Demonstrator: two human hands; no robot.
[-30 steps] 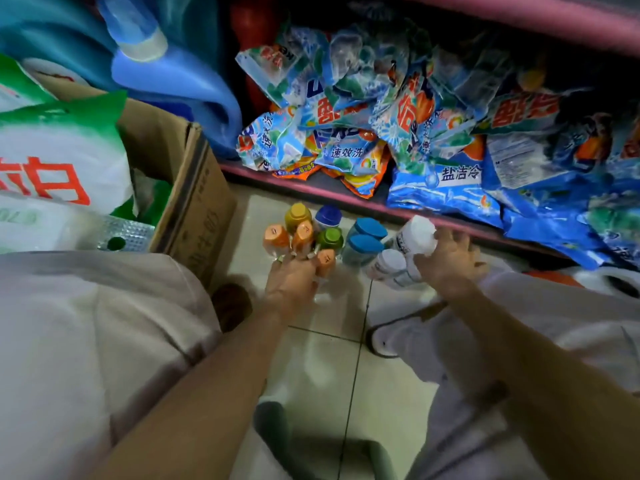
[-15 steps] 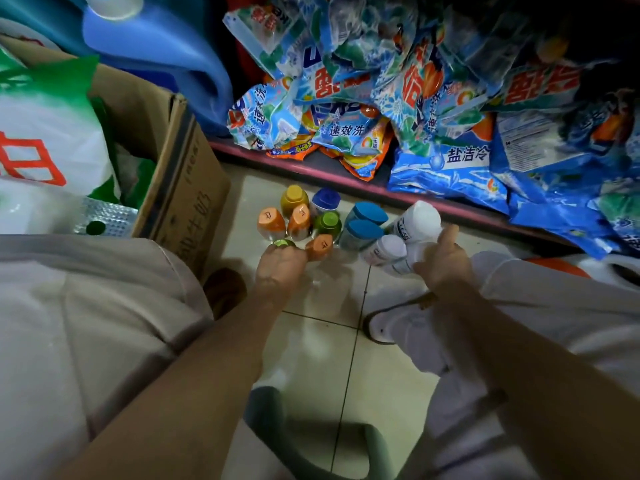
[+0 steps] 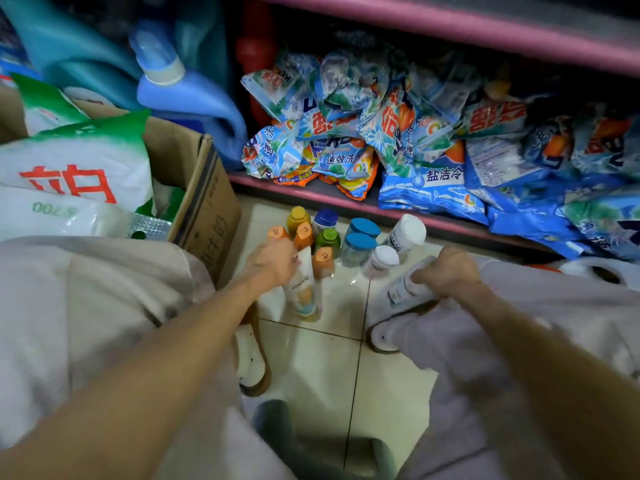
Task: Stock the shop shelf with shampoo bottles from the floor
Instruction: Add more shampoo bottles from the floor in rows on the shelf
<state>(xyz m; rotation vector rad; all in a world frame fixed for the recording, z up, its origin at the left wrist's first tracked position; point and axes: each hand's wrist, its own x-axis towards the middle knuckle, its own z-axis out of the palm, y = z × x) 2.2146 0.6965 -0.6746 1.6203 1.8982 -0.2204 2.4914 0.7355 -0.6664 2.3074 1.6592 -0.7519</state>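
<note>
A: What does the left hand have?

B: Its fingers are curled round the top of a white plastic shampoo bottle with an orange and pale blue label. The bottle is tilted, its base toward the camera, over the pale tiled floor, just in front of the standing cluster.

A: And the right hand?

B: It grips the upper end of a white plastic bottle with grey and blue print, which lies slanted beside the person's knee, close to the floor. Whether it touches the tiles I cannot tell.

A: The rest of the stock?

B: A tight group stands upright on the floor just below the pink shelf edge: three orange-capped bottles, a yellow-capped one, a green-capped one, a dark blue-capped one, two clear bottles with light blue caps and two white-capped white bottles.

A: What is on the shelf?

B: Blue and orange detergent bags, heaped. A brown cardboard box with white and green bags stands at the left.
</note>
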